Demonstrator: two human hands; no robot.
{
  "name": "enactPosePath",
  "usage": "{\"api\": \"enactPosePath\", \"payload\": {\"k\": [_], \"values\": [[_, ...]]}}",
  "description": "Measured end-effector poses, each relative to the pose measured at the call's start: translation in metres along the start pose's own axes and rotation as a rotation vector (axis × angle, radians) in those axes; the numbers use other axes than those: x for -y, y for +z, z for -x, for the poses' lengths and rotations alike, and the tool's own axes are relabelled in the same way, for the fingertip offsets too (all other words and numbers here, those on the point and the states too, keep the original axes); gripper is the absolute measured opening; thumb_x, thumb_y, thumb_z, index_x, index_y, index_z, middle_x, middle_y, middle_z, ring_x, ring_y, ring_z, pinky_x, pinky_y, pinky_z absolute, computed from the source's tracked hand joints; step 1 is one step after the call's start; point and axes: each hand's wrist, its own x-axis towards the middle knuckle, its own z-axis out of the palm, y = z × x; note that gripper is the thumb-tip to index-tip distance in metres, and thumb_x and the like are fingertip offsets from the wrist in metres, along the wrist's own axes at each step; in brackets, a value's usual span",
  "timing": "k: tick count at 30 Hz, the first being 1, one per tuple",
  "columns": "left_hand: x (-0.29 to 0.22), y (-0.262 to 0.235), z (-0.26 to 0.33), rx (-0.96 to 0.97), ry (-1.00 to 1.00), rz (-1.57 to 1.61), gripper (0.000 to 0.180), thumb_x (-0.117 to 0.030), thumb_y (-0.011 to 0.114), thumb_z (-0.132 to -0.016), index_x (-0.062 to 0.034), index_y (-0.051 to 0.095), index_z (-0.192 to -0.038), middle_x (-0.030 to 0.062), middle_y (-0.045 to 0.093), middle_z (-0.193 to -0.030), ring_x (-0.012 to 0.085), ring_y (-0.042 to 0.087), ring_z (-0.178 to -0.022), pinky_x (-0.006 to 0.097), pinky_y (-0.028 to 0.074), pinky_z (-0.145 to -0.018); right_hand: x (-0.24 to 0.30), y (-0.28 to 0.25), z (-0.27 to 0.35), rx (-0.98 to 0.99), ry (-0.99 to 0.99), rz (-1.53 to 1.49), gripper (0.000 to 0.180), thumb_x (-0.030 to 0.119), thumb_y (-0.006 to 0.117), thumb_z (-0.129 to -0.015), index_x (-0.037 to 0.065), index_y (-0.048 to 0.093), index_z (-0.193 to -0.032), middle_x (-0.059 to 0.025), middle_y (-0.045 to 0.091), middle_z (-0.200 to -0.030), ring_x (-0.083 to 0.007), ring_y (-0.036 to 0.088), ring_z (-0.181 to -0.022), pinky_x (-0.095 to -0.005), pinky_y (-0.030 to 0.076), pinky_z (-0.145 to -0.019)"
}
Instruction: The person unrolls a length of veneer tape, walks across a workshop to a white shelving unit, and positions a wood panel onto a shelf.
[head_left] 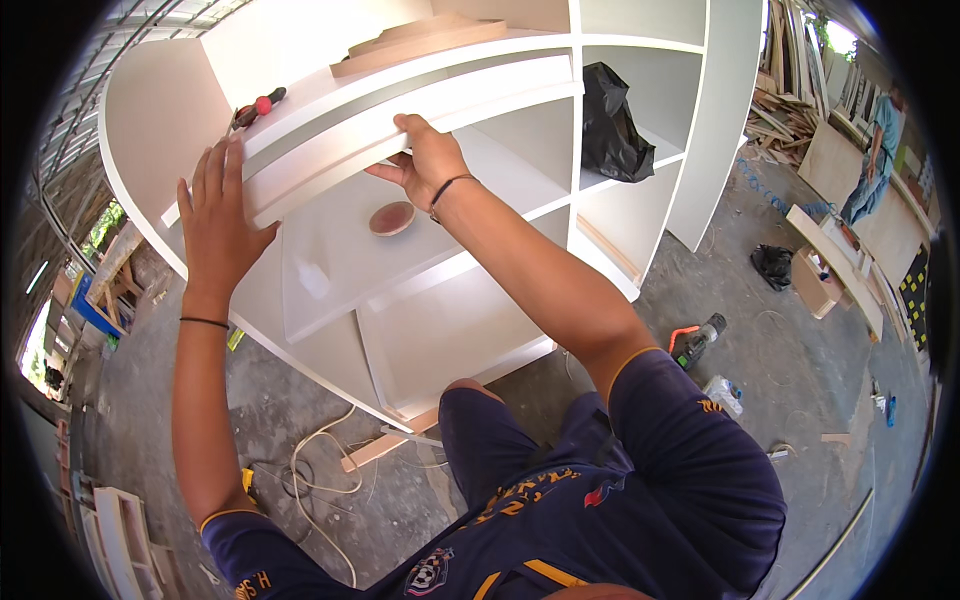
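Observation:
A long white board (350, 142) runs across the upper opening of a white cabinet (150, 110). My left hand (217, 210) lies with its fingers stretched out over the cabinet's left edge, its thumb near the board's left end. Further right, my right hand (430, 165) pinches the board, thumb on top and fingers underneath. On the shelf below my right hand sits a round reddish-brown disc (392, 218) with a pale rim. Red-and-black pliers (259, 106) rest on the cabinet top beyond my left fingers.
Wooden strips (420, 42) lie on the cabinet top. A black plastic bag (612, 125) fills a right compartment. On the concrete floor are a power drill (700, 340), a pale cable (300, 460) and another black bag (773, 265). A person (880, 150) stands at the far right near stacked timber (785, 110).

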Motion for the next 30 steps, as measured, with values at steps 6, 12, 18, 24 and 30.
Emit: {"api": "enactPosePath", "payload": {"k": [6, 12, 18, 24, 30], "values": [[0.001, 0.005, -0.003, -0.022, -0.045, 0.003, 0.099, -0.019, 0.079, -0.053, -0.0084, 0.026, -0.136, 0.0121, 0.039, -0.127, 0.0283, 0.038, -0.118, 0.043, 0.028, -0.1, -0.001, -0.004, -0.011, 0.032, -0.021, -0.029, 0.031, 0.016, 0.045, -0.088, -0.007, 0.041, -0.108, -0.0177, 0.047, -0.104, -0.026, 0.052, -0.093, -0.0401, 0.055, -0.078], [0.002, 0.007, -0.002, -0.101, -0.026, -0.01, 0.091, -0.017, 0.077, -0.055, -0.0077, 0.031, -0.132, 0.0108, 0.043, -0.123, 0.0253, 0.04, -0.115, 0.039, 0.029, -0.098, -0.002, 0.004, -0.015, 0.023, -0.054, -0.002, 0.03, 0.015, 0.046, -0.088, -0.009, 0.044, -0.105, -0.0173, 0.048, -0.101, -0.0262, 0.053, -0.09, -0.0393, 0.056, -0.076], [0.011, 0.014, -0.008, -0.061, -0.115, -0.048, 0.078, -0.019, 0.077, -0.056, -0.0083, 0.04, -0.123, 0.0063, 0.048, -0.115, 0.0241, 0.043, -0.109, 0.038, 0.032, -0.093, 0.001, 0.004, -0.038, -0.027, -0.045, 0.013, 0.03, 0.015, 0.046, -0.087, -0.01, 0.045, -0.104, -0.0161, 0.049, -0.101, -0.0251, 0.054, -0.088, -0.0369, 0.057, -0.075], [0.013, 0.019, -0.005, -0.112, -0.141, -0.094, 0.073, -0.022, 0.077, -0.056, -0.0095, 0.043, -0.119, 0.006, 0.049, -0.111, 0.0239, 0.045, -0.104, 0.038, 0.031, -0.091, -0.004, 0.001, -0.036, 0.07, -0.138, 0.048, 0.03, 0.016, 0.05, -0.086, -0.009, 0.046, -0.102, -0.0151, 0.048, -0.1, -0.0233, 0.053, -0.085, -0.0346, 0.057, -0.076], [0.012, 0.022, -0.006, -0.117, -0.118, -0.069, 0.073, -0.022, 0.077, -0.056, -0.0089, 0.043, -0.119, 0.0069, 0.048, -0.109, 0.0245, 0.044, -0.103, 0.038, 0.031, -0.09, -0.001, -0.009, -0.037, 0.079, -0.094, 0.096, 0.035, 0.018, 0.054, -0.085, -0.009, 0.046, -0.106, -0.0133, 0.045, -0.105, -0.0233, 0.049, -0.093, -0.0363, 0.056, -0.077]]}}
